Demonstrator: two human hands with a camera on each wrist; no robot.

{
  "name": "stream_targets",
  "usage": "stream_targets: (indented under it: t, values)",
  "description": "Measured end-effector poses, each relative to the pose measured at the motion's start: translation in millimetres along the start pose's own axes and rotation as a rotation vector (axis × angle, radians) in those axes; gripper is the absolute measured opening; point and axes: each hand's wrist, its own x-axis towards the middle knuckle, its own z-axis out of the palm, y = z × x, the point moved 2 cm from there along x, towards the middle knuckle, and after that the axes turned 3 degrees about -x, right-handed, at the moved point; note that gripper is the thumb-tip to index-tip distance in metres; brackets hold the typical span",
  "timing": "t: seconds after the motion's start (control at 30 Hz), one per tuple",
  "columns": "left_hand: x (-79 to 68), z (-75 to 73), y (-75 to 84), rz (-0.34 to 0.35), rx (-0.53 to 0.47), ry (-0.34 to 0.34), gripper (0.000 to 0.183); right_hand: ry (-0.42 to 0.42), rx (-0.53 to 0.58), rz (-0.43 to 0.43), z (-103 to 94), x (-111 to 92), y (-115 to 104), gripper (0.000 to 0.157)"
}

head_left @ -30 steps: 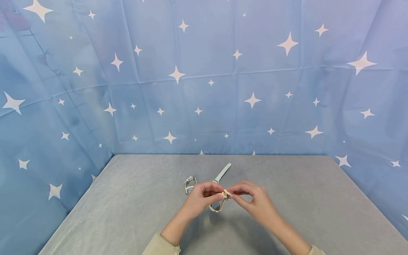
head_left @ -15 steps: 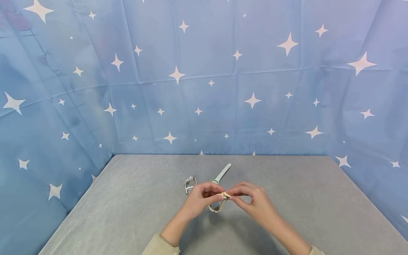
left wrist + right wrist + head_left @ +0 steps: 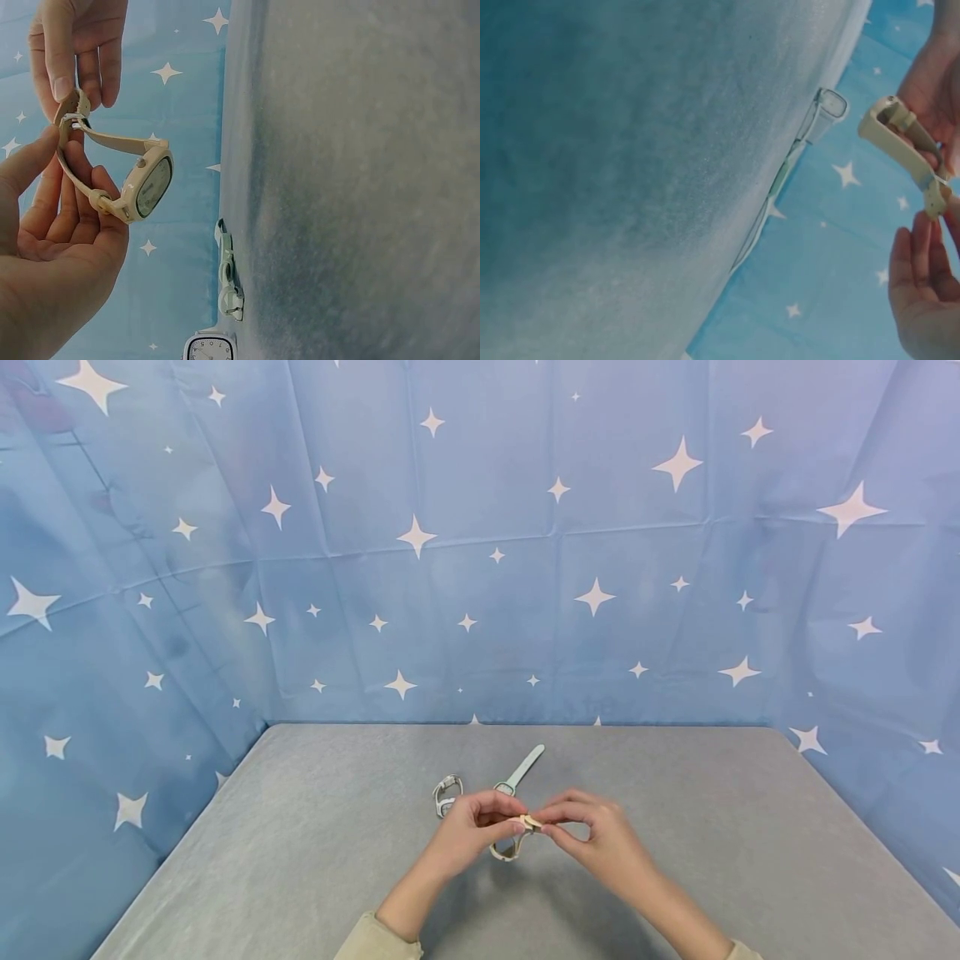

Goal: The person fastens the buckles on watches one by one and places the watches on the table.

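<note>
A cream wristwatch (image 3: 150, 184) with a squarish case hangs in a loop between the two hands, above the grey table. My left hand (image 3: 476, 831) pinches its strap at the buckle (image 3: 73, 118) between thumb and fingers. From the other side my right hand (image 3: 592, 827) pinches the strap's free end (image 3: 936, 201), which passes through the buckle. Part of the buckle is hidden behind fingertips in the head view. The watch face is turned away from the left palm in the left wrist view.
Behind the hands, a mint-green watch (image 3: 525, 767) lies on the grey table (image 3: 337, 843) with one strap stretched out. A white watch (image 3: 447, 789), its strap looped, lies left of it. A blue star-patterned cloth (image 3: 495, 610) hangs around the table.
The strap's free end, raised between the fingertips a second ago, now lies lower and flatter. Both hands stay in nearly the same place, with the right fingers slightly shifted.
</note>
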Motion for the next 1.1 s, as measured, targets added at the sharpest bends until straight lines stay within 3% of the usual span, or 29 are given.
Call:
stream_targets:
  t: [0.53,1.1]
  values:
    - [0.1,1.4,0.2,0.003,0.036,0.006,0.024,-0.001,-0.033,-0.016,-1.3,-1.9,-1.0,0.025]
    - [-0.9,5.4,0.9,0.029,0.084,0.012,0.022,0.069,-0.050,-0.123,2.7,-1.0,-4.1,0.027]
